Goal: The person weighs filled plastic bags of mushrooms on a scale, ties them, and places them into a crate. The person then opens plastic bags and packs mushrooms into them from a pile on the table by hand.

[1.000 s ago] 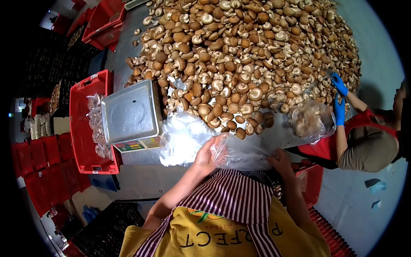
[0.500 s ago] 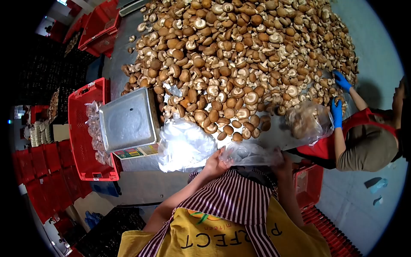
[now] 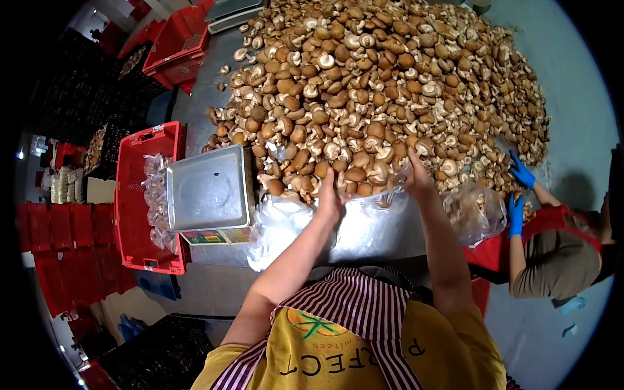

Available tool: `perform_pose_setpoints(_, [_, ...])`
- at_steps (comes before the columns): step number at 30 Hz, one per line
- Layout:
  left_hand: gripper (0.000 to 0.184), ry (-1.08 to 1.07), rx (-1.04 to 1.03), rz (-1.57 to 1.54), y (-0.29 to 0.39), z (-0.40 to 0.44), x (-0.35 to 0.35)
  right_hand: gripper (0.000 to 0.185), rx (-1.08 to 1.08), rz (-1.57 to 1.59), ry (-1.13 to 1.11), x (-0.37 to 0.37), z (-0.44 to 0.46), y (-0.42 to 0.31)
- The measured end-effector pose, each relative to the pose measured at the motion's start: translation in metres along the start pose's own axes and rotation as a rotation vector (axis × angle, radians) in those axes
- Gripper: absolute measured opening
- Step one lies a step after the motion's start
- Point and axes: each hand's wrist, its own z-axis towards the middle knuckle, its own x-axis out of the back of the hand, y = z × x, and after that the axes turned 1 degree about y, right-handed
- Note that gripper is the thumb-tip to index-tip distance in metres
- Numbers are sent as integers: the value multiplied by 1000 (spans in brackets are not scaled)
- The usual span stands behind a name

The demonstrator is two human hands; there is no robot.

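Note:
A clear plastic bag (image 3: 383, 200) is spread between my two hands at the near edge of a big heap of brown shiitake mushrooms (image 3: 364, 97). My left hand (image 3: 330, 196) grips the bag's left side, fingers pointing away from me against the nearest mushrooms. On the right side, my right hand (image 3: 419, 179) holds the bag, fingertips partly hidden among mushrooms. Several mushrooms lie between the hands at the bag's mouth; how many are inside it I cannot tell. A bunch of clear plastic bags (image 3: 279, 227) lies left of my left hand.
Left of the bags stands a scale with a metal tray (image 3: 209, 188). Beyond it, a red crate (image 3: 123, 214) holds filled bags. To the right, a co-worker's blue-gloved hands (image 3: 517, 211) are near a filled plastic bag (image 3: 474, 211). Another red crate (image 3: 179, 52) is far left.
Both hands have moved forward from near my apron to the mushroom heap, taking the plastic bag along. The bag has gone from stretched flat to spread against the mushrooms.

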Motion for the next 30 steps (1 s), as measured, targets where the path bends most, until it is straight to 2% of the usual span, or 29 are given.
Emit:
perform_pose_setpoints(1, [65,-21,50,0,14,4,-5,40,-24,-68,71,-6,-1,-5])
perform_pose_setpoints(2, [65,-42,101,1,28,9,-9,37,-113,-12,89,-7,0,-11])
perform_pose_setpoints(4, [66,-148,120,17,36,3,-9,39,-206,37,99,-4,-3,-16])
perform_pose_setpoints(5, [67,-139,118,0,38,-6,-10,48,-131,-94,190,0,-6,-7])
perform_pose_setpoints(6, [66,-101,193,-6,35,-3,-2,56,-177,-97,195,16,3,1])
perform_pose_setpoints(7, [66,-77,157,31,30,-2,0,66,-223,-100,200,33,12,9])
perform_pose_setpoints(8, [66,-55,123,66,25,0,-1,66,-225,-99,196,24,11,13])
perform_pose_setpoints(10, [65,-134,108,192,43,-13,-11,58,15,-640,188,-8,3,7])
perform_pose_setpoints(12, [64,-90,175,237,57,-13,-2,52,-144,-546,119,-27,0,-16])
perform_pose_setpoints(13, [63,-108,273,158,55,5,13,49,-193,-526,158,-36,-3,-25])
perform_pose_setpoints(14, [63,-103,268,154,56,5,9,47,-239,-509,198,-41,-2,-31])
perform_pose_setpoints(16, [62,-7,141,310,58,8,-9,48,-155,-601,168,-26,24,-7])
perform_pose_setpoints(18, [59,-19,89,326,58,17,-11,47,-43,-1071,210,-37,30,1])
perform_pose_setpoints(20, [57,-74,168,461,67,21,-4,46,-70,-1067,258,-36,28,4])
perform_pose_setpoints(22, [55,-95,177,442,68,20,-4,42,-42,-980,192,-29,30,5])
perform_pose_setpoints(25, [48,-141,111,400,53,35,3,37,-33,-973,184,-34,27,3])
perform_pose_setpoints(29, [43,-239,62,480,76,-4,-7,32,-79,-901,85,-27,14,-4])
perform_pose_setpoints(30, [43,-241,60,482,76,-10,-5,29,39,-984,88,-19,10,2])
